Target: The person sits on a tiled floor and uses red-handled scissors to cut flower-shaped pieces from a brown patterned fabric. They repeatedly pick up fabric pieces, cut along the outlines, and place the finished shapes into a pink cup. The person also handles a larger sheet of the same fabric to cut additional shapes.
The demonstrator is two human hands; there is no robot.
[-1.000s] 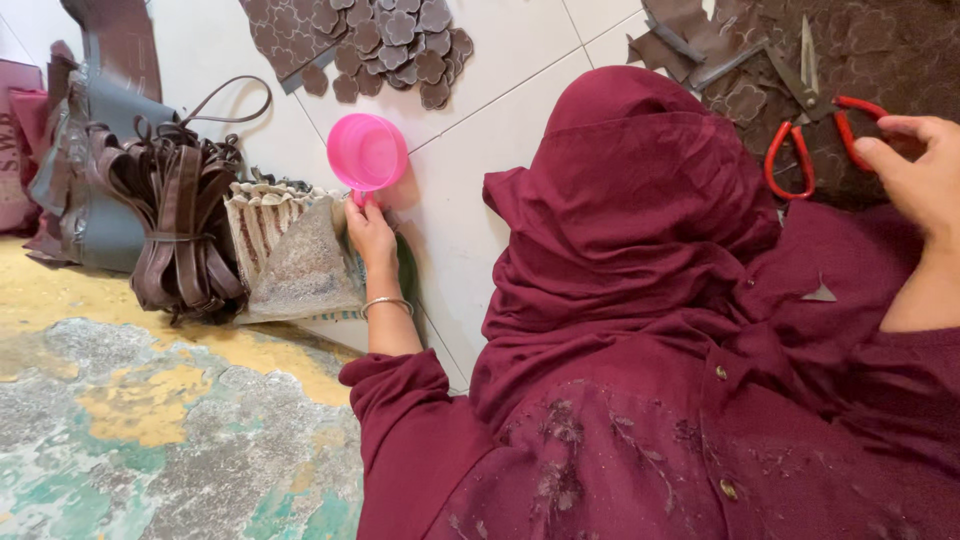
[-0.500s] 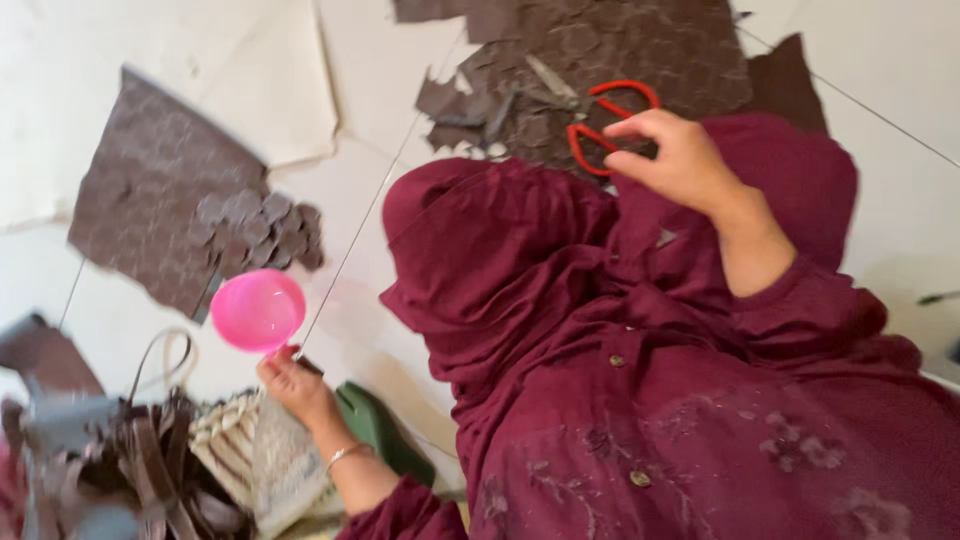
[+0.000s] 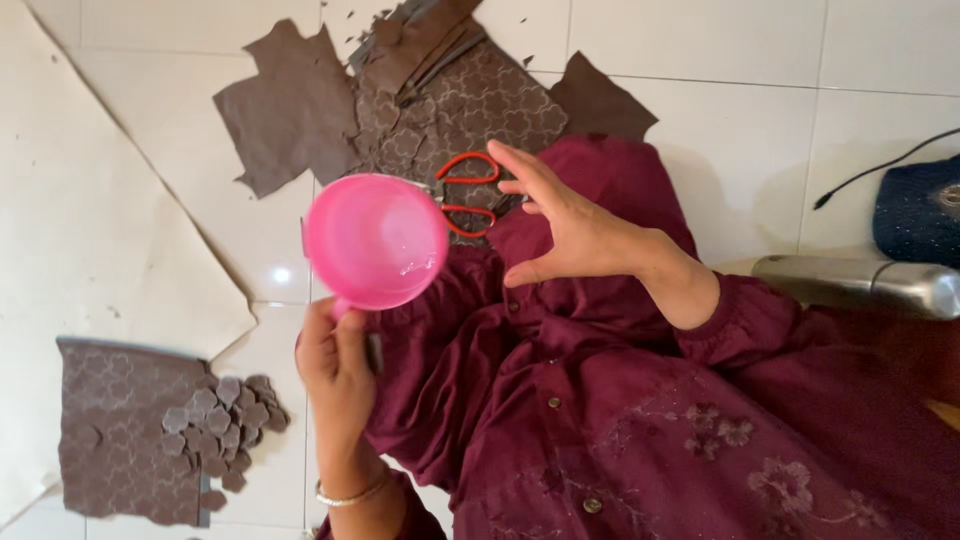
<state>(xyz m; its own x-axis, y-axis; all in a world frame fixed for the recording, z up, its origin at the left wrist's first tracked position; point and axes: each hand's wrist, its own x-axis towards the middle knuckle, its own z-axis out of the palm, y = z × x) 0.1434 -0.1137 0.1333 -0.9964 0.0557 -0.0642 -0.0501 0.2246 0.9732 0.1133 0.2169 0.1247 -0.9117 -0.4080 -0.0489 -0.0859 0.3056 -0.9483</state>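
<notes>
- Nearest the camera: maroon embroidered garment (image 3: pixel 640 420) with buttons, covering lap and both arms; thin bangle (image 3: pixel 350 495) on left wrist.
- Left hand (image 3: pixel 335 365) clenched around short handle of pink plastic bowl (image 3: pixel 376 240), held up over the floor, inside facing the camera, a few droplets on the wall.
- Right hand (image 3: pixel 570 225) released, fingers spread, holding nothing, just beside red-handled scissors (image 3: pixel 465 193); contact with handles can't be told.
- Scissors lying on patterned brown fabric (image 3: pixel 450 110), blades partly hidden behind the bowl.
- Lower left on white tiled floor (image 3: pixel 760 60): pile of small cut brown flower shapes (image 3: pixel 225 420) touching another patterned fabric piece (image 3: pixel 125 430).
- Cream paper sheet (image 3: pixel 90 230) at left, partly under that piece.
- Far right: shiny metal cylinder (image 3: pixel 860 285), dark blue bag (image 3: pixel 918 210), black cable (image 3: pixel 880 170).
- Far top: plain brown offcuts (image 3: pixel 290 110) beside the patterned fabric.
</notes>
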